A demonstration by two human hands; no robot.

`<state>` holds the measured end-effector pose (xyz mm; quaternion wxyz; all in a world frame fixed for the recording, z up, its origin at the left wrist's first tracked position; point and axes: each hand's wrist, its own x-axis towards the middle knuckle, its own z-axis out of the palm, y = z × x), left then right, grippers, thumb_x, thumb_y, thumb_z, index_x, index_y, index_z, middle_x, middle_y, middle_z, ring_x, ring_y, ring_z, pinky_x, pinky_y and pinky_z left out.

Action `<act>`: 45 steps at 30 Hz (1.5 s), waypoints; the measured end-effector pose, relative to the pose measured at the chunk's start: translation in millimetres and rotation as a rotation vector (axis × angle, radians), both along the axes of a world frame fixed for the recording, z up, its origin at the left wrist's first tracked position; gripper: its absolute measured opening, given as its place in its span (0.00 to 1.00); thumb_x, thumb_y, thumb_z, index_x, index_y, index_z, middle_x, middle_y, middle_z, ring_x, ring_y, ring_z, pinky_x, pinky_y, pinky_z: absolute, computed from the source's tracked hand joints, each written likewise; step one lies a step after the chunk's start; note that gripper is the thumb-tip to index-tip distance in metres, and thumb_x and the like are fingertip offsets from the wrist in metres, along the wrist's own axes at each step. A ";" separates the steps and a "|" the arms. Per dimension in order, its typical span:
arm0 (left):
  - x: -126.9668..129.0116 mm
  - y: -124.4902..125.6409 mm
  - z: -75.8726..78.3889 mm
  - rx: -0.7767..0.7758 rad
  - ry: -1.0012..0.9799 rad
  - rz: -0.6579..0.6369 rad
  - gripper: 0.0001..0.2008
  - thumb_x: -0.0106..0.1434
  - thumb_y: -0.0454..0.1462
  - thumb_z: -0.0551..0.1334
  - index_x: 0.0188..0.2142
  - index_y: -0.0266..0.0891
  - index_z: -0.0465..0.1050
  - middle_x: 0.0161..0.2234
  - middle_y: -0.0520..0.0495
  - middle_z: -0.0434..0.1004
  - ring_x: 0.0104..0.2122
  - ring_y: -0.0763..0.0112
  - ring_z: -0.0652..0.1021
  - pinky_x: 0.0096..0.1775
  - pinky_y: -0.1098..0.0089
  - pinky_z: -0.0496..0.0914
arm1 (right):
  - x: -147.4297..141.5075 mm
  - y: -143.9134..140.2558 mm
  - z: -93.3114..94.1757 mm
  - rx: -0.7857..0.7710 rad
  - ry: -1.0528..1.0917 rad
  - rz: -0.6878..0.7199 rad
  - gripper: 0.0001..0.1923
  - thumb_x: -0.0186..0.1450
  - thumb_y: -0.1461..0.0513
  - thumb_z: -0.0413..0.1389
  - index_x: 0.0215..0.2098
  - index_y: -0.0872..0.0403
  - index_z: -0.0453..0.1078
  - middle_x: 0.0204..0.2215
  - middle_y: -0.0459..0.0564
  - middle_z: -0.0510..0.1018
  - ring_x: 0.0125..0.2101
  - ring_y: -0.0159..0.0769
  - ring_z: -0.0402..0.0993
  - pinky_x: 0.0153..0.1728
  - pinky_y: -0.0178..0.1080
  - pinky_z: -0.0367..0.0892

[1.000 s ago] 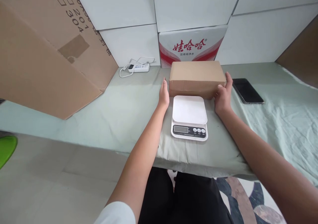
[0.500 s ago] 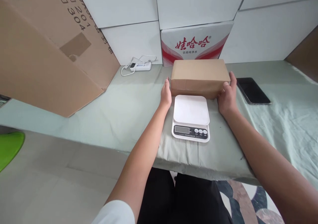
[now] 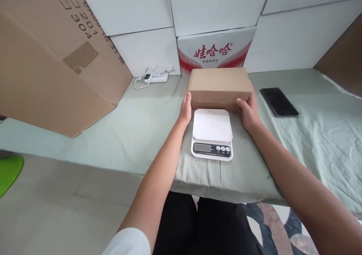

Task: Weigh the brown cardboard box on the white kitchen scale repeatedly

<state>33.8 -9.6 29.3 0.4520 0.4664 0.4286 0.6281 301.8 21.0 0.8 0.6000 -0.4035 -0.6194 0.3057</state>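
Observation:
A closed brown cardboard box [image 3: 219, 79] is gripped between my two hands, just behind a white digital kitchen scale [image 3: 212, 125]. My left hand [image 3: 185, 108] presses against the box's left end, its thumb at the near corner. My right hand [image 3: 249, 109] wraps the right end, thumb on the front face and the other fingers mostly hidden behind the side. The scale's plate carries nothing, and its display looks blank. Whether the box rests on the cloth or is slightly raised, I cannot tell.
A black phone [image 3: 279, 102] lies right of the box. At the back left is a white device with a cable [image 3: 155, 77]. A large carton [image 3: 56, 70] stands at the left. White boxes, one with red lettering [image 3: 215, 51], line the back of the cloth-covered table [image 3: 135, 134].
My right hand has closed in on the box's right end, and my left hand now touches the left end. The whole view has shifted slightly, moving things left in the picture.

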 end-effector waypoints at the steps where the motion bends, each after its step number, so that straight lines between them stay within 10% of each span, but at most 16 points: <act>1: 0.0 -1.2 2.1 0.030 0.007 -0.010 0.46 0.72 0.73 0.55 0.76 0.50 0.73 0.80 0.43 0.72 0.85 0.49 0.63 0.84 0.51 0.57 | -1.3 -3.9 3.9 0.011 -0.005 0.002 0.52 0.58 0.34 0.66 0.77 0.34 0.65 0.79 0.48 0.75 0.82 0.61 0.66 0.84 0.72 0.60; 9: -5.9 -47.7 27.1 0.232 0.121 -0.004 0.56 0.63 0.78 0.62 0.80 0.54 0.66 0.79 0.40 0.74 0.86 0.46 0.60 0.84 0.50 0.57 | 1.3 -53.6 32.0 0.083 0.008 -0.004 0.64 0.57 0.26 0.68 0.84 0.36 0.56 0.85 0.52 0.65 0.85 0.60 0.60 0.85 0.67 0.58; 21: -8.0 -135.5 8.3 0.182 0.149 -0.016 0.46 0.70 0.75 0.57 0.73 0.51 0.75 0.68 0.36 0.86 0.80 0.42 0.72 0.80 0.46 0.66 | 14.9 -140.7 4.2 0.146 -0.025 -0.088 0.57 0.62 0.31 0.71 0.83 0.32 0.61 0.81 0.52 0.71 0.81 0.66 0.68 0.82 0.72 0.63; 38: -9.9 -138.3 6.7 0.184 0.151 -0.011 0.43 0.74 0.72 0.55 0.74 0.53 0.76 0.75 0.40 0.79 0.84 0.46 0.65 0.83 0.49 0.61 | 13.7 -135.7 6.8 0.122 -0.027 -0.103 0.51 0.64 0.38 0.69 0.81 0.34 0.64 0.79 0.53 0.73 0.79 0.68 0.69 0.78 0.75 0.67; 45: -20.8 -122.0 -0.1 0.061 0.009 0.362 0.40 0.74 0.70 0.57 0.63 0.44 0.81 0.69 0.32 0.83 0.73 0.47 0.80 0.68 0.52 0.77 | 17.8 -130.6 11.5 -0.039 0.293 -0.117 0.43 0.67 0.38 0.65 0.78 0.34 0.68 0.70 0.52 0.83 0.76 0.68 0.73 0.77 0.78 0.67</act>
